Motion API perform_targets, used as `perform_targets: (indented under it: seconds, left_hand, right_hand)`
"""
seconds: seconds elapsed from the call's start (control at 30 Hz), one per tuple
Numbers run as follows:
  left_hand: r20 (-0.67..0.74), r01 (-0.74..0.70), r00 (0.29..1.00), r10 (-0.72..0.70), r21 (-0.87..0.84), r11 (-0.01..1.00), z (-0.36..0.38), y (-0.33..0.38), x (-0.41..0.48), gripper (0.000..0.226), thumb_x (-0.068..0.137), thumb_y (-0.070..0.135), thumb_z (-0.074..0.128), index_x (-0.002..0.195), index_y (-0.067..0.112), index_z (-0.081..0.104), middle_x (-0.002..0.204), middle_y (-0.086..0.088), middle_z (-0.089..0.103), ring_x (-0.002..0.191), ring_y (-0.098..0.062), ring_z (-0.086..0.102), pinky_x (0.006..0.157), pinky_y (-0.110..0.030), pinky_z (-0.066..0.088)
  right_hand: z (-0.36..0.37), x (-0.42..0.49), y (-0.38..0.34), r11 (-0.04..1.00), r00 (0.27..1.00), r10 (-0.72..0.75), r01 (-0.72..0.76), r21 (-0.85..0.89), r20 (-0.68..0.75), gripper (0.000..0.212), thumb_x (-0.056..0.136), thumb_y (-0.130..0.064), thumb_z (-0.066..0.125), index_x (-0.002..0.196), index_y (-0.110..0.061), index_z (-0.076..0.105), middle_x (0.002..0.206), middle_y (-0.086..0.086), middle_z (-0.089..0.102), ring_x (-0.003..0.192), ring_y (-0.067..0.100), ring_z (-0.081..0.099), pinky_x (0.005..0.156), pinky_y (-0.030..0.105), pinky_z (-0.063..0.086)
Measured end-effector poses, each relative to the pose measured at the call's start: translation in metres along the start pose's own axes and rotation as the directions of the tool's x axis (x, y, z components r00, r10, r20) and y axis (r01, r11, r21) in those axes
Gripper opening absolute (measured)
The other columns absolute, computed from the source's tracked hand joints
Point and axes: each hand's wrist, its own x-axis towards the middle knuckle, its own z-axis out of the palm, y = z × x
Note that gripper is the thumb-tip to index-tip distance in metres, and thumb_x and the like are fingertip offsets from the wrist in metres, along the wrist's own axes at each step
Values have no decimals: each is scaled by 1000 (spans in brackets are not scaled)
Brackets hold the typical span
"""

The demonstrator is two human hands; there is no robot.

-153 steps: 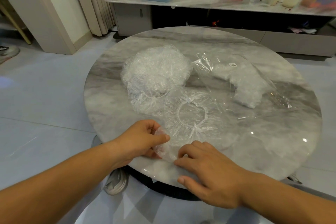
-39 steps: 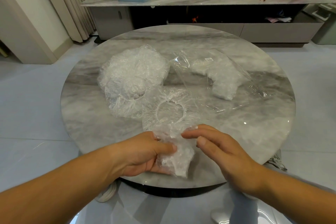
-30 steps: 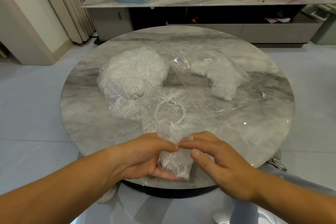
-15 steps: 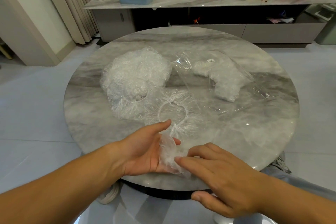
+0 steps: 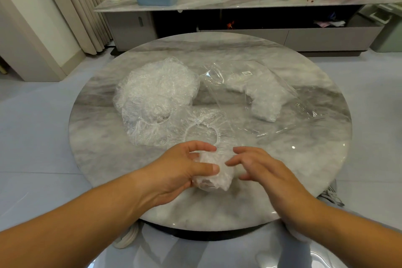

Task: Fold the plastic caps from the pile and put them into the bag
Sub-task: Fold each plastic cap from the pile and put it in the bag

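The left hand (image 5: 180, 172) grips the folded cap (image 5: 214, 177), right hand (image 5: 261, 172) spread just beside it — at the worktop's (image 5: 217, 209) near edge. Beyond: bag (image 5: 272, 91) far right, pile (image 5: 156, 89) far left; the cap's long axis runs near to far.

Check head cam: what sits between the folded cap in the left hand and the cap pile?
Head view: one unfolded cap, elastic ring up, lies flat between the folded cap and the pile.
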Motion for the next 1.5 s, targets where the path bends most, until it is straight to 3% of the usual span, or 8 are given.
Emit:
perform_targets:
  seconds: [0.23, 0.4, 0.57, 0.67, 0.77, 0.93, 1.3, 1.5]
  left_hand:
    - [40, -270, 961, 273, 334, 903, 30, 13, 11, 52, 75, 0, 83, 118, 25, 67, 120, 3, 64, 94, 7, 65, 76, -14, 52]
    - [82, -383, 913, 401, 516, 766, 54, 23, 29, 59, 74, 11, 87, 121, 34, 60, 118, 9, 62, 104, 8, 59, 85, -10, 49]
    - [107, -429, 883, 456, 579, 693, 78, 33, 51, 58, 77, 44, 82, 127, 37, 53, 118, 16, 58, 108, 3, 58, 96, -25, 52]
    - [188, -446, 833, 520, 785, 431, 88, 30, 68, 37, 96, 56, 51, 123, 32, 60, 141, 13, 49, 133, -3, 42, 114, -33, 36]
    - [367, -439, 829, 423, 895, 83, 94, 14, 86, 50, 99, 61, 32, 130, 34, 61, 169, 2, 7, 154, -10, -7, 126, -39, 4]
    - [393, -363, 879, 271, 919, -156, 101, -1, 97, 72, 96, 70, 12, 146, 32, 47, 163, -1, -31, 145, -13, -38, 123, -46, -13]
    - [214, -211, 906, 366, 976, -47, 110, 8, 107, 94, 86, 77, 1, 158, 19, -16, 164, 5, -28, 150, -9, -25, 124, -50, -5]
    - [235, -242, 902, 363, 970, -26, 113, 6, 99, 92, 84, 75, -3, 157, 21, -18, 163, 9, -30, 148, -7, -28, 119, -62, -13]
  right_hand:
    - [-23, 14, -25, 902, 977, 205, -209, 377, 53, 52, 84, -54, 52, 88, -12, 81, 104, 16, 76, 97, 29, 73, 86, 40, 55]
    - [-54, 22, -32, 982, 993, 115, -119, 148, 40, 56, 94, -54, 46, 93, -11, 82, 102, 10, 78, 103, 24, 72, 94, 40, 54]
    - [-101, 42, -33, 998, 958, 56, -57, 7, -282, 55, 106, -40, 42, 80, -13, 82, 94, 6, 79, 93, 23, 74, 90, 35, 58]
    - [-138, 61, -23, 994, 907, 97, -68, 83, -411, 63, 107, -48, 37, 78, -17, 83, 103, 10, 77, 103, 31, 70, 95, 40, 57]
    - [-156, 67, -7, 976, 896, 217, -188, 111, -387, 73, 105, -57, 34, 77, -9, 81, 106, 19, 75, 96, 33, 66, 96, 41, 56]
    - [-160, 61, 14, 957, 903, 279, -288, 20, -326, 83, 105, -60, 26, 69, -10, 81, 90, 9, 79, 95, 30, 71, 89, 37, 56]
    - [-167, 65, 15, 935, 932, 197, -272, -228, -305, 76, 99, -68, 23, 93, -17, 80, 101, 1, 76, 97, 20, 71, 97, 33, 47]
    - [-164, 80, -5, 910, 880, 381, -304, 281, -282, 86, 100, -71, 27, 107, 3, 71, 111, 22, 71, 85, 34, 75, 97, 47, 54]
